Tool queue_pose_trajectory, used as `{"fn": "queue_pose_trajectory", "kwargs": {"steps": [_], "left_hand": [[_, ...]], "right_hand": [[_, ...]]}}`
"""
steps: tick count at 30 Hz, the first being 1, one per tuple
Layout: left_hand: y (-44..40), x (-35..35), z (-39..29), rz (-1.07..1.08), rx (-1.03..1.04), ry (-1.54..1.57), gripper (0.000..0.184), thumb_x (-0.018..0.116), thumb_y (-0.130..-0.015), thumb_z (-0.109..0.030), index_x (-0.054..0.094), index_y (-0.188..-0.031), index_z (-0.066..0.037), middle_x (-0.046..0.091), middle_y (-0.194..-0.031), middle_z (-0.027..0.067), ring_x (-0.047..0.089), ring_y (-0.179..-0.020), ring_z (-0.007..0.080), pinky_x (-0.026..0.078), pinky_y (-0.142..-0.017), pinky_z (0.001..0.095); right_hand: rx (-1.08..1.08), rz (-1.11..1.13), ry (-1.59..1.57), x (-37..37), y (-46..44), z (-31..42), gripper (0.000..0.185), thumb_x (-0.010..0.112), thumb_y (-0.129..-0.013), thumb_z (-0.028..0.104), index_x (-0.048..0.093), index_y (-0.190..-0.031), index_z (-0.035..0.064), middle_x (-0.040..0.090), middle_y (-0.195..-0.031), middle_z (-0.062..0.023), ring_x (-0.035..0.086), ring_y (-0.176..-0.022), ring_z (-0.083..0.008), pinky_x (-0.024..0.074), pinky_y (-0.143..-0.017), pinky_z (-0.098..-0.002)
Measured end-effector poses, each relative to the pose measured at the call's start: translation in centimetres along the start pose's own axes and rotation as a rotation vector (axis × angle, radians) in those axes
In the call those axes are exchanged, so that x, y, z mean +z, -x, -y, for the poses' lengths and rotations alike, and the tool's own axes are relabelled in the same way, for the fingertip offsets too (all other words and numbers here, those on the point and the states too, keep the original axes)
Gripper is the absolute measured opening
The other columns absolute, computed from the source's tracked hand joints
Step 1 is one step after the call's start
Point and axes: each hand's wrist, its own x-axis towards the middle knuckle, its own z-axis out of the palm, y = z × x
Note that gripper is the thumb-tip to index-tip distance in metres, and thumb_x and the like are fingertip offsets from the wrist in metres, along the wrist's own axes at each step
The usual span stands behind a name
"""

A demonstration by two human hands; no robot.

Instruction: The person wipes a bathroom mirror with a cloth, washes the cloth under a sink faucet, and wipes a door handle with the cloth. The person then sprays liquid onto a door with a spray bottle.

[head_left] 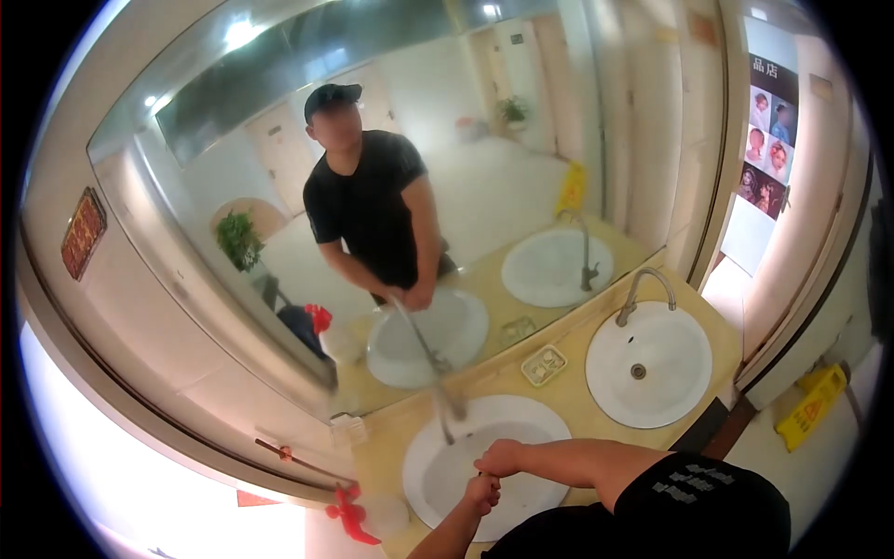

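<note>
Head view, and from the left: one red item [350, 515] sits left of the left hand [482, 494], by the end of the bench [489, 382]. That hand is curled inward, meeting the right hand [500, 457], also curled; whether either grips anything, I cannot tell. Both are over the near basin [531, 419], probably so any drips land inside. Its tap [456, 408], blurred, rises just beyond them, bending bowlward. Further right, beyond the right hand, one dish [544, 365] lies between the bowls, perhaps handy for both; then the far basin [670, 373] under its own tap. Count, reflections aside: two hands, two basins, two taps, one dish!
</note>
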Motion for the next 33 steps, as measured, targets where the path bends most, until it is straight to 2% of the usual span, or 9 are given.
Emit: {"fn": "queue_pose_trajectory", "kwargs": {"steps": [11,21,23,24,26,27,28,30,33], "left_hand": [[1.0,0.9,0.1,0.363,-0.14,0.623,0.026,0.051,-0.069,-0.007,0.029,-0.063,-0.018,0.025,-0.051,-0.0051,0.023,-0.04,0.0093,0.018,-0.037,0.0234],[2.5,1.4,-0.6,0.398,-0.125,0.624,0.022,0.055,-0.07,-0.006,0.036,-0.068,-0.016,0.029,-0.053,-0.0046,0.025,-0.04,0.0074,0.019,-0.037,0.0222],[3.3,1.2,-1.2,0.125,0.049,0.055,0.025,0.064,-0.07,-0.008,0.046,-0.087,-0.008,0.046,-0.063,0.0021,0.045,-0.049,0.0168,0.036,-0.042,0.0261],[3.8,1.1,-0.6,0.126,0.043,0.061,0.025,0.064,-0.07,-0.008,0.046,-0.087,-0.008,0.046,-0.063,0.0021,0.045,-0.049,0.0168,0.036,-0.042,0.0261],[4.5,0.8,0.7,-0.566,0.794,-0.93,0.047,0.071,-0.072,-0.012,0.052,-0.114,-0.002,0.058,-0.1,0.011,0.06,-0.087,0.0284,0.052,-0.065,0.0341],[4.1,0.0,1.2,-0.515,0.639,-0.904,0.07,0.075,-0.076,-0.021,0.041,-0.134,0.0,0.051,-0.124,0.013,0.051,-0.115,0.0334,0.052,-0.085,0.0405],[3.9,-0.6,1.5,-0.52,0.633,-0.896,0.07,0.075,-0.076,-0.021,0.041,-0.134,0.0,0.051,-0.124,0.013,0.051,-0.115,0.0334,0.052,-0.085,0.0405],[5.7,-0.2,0.4,-0.156,0.281,-0.19,0.071,0.078,-0.076,-0.023,0.042,-0.133,-0.002,0.054,-0.122,0.0113,0.055,-0.11,0.031,0.053,-0.083,0.0376],[7.1,0.1,-1.6,0.082,0.149,0.228,0.063,0.077,-0.076,-0.018,0.048,-0.13,-0.003,0.058,-0.117,0.0118,0.058,-0.105,0.0269,0.052,-0.083,0.0343]], "right_hand": [[0.019,-0.02,-0.037,-2.0,1.7,-0.9,0.027,0.058,-0.082,0.03,0.055,-0.099,0.0102,0.068,-0.081,-0.0153,0.066,-0.077,-0.0382,0.0506,-0.065,-0.0487],[0.026,-0.035,0.035,-2.5,2.1,-1.0,0.029,0.057,-0.082,0.033,0.055,-0.101,0.0123,0.068,-0.085,-0.013,0.066,-0.078,-0.037,0.0516,-0.067,-0.047],[0.085,-0.018,-0.016,-2.6,2.5,-0.5,0.031,0.06,-0.081,0.034,0.055,-0.101,0.0113,0.068,-0.087,-0.0142,0.066,-0.081,-0.0373,0.0516,-0.069,-0.0461],[0.154,-0.002,-0.069,-2.6,3.1,0.2,0.034,0.063,-0.08,0.035,0.055,-0.102,0.0103,0.067,-0.09,-0.0155,0.065,-0.084,-0.0376,0.0516,-0.071,-0.0453],[0.211,0.015,-0.225,-2.5,5.4,1.6,0.038,0.066,-0.08,0.036,0.055,-0.105,0.0091,0.067,-0.093,-0.016,0.065,-0.088,-0.0366,0.0513,-0.073,-0.0438],[0.265,0.025,-0.374,-2.3,6.2,1.7,0.043,0.07,-0.079,0.037,0.055,-0.108,0.0079,0.067,-0.095,-0.0166,0.064,-0.091,-0.0356,0.051,-0.075,-0.0422],[0.259,0.033,-0.373,-1.2,6.4,1.6,0.043,0.07,-0.079,0.037,0.055,-0.108,0.0079,0.067,-0.095,-0.0166,0.064,-0.091,-0.0356,0.051,-0.075,-0.0422],[0.343,-0.154,-0.702,1.3,6.9,1.7,0.065,0.076,-0.075,0.04,0.051,-0.127,0.0115,0.063,-0.109,-0.0184,0.063,-0.097,-0.031,0.0496,-0.082,-0.0378],[0.352,-0.278,-1.058,1.1,7.7,3.3,0.054,0.069,-0.084,0.042,0.055,-0.12,0.0047,0.065,-0.095,-0.0119,0.062,-0.086,-0.0231,0.0485,-0.077,-0.0346]]}}
